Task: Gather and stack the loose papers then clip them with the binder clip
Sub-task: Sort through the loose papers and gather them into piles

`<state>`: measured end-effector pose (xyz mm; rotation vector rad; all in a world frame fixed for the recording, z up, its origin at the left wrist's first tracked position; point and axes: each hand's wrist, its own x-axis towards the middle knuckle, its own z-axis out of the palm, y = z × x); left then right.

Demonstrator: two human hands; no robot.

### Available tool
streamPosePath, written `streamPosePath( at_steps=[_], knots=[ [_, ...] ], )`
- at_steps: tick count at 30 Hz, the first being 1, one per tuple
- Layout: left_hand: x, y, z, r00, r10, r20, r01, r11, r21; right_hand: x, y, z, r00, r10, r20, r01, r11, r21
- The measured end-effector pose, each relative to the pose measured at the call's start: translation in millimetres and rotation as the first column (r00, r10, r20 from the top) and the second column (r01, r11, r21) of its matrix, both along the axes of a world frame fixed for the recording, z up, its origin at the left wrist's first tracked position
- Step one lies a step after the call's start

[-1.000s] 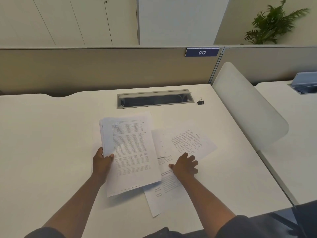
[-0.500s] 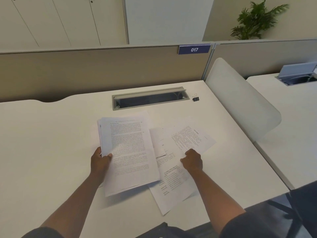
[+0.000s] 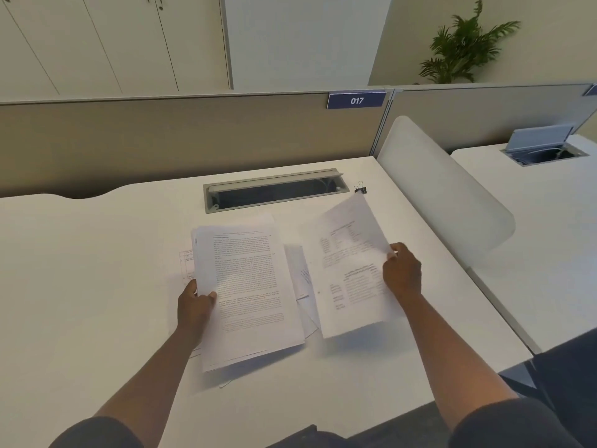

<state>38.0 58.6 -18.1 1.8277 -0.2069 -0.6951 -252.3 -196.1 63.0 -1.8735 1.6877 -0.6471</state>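
Left hand gripping paper stack, right hand pinching blurred sheet, more sheets partly hidden beneath

One binder clip, two hands, one plant, two desks.

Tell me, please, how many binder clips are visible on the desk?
1. The binder clip sits at the far right of the desk, beside the right end of the cable tray, just beyond the lifted sheet. Papers could hide others.
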Motion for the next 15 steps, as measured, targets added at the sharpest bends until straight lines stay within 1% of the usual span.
streamPosePath(
  at_steps=[3,5,9,15],
  knots=[
    [-4.7,-3.6,1.0,1.000,0.002,-0.007,-0.002,1.000,0.007,3.8,-7.7,14.4,0.998,-0.041,0.055,0.044,0.997,-0.056],
    [-7.4,-7.5,1.4,1.000,0.012,-0.026,-0.012,1.000,0.003,9.9,-10.1,19.4,0.995,-0.028,0.094,0.033,0.998,-0.049],
    [-16.7,-19.1,6.5,0.998,0.014,-0.053,-0.015,1.000,-0.013,31.0,-2.3,11.8,0.989,0.062,0.132,-0.066,0.998,0.024],
    [-35.2,-33.1,17.7,0.996,0.034,-0.078,-0.038,0.998,-0.056,56.0,34.1,-23.6,0.964,0.221,0.146,-0.240,0.962,0.128]
  ],
)
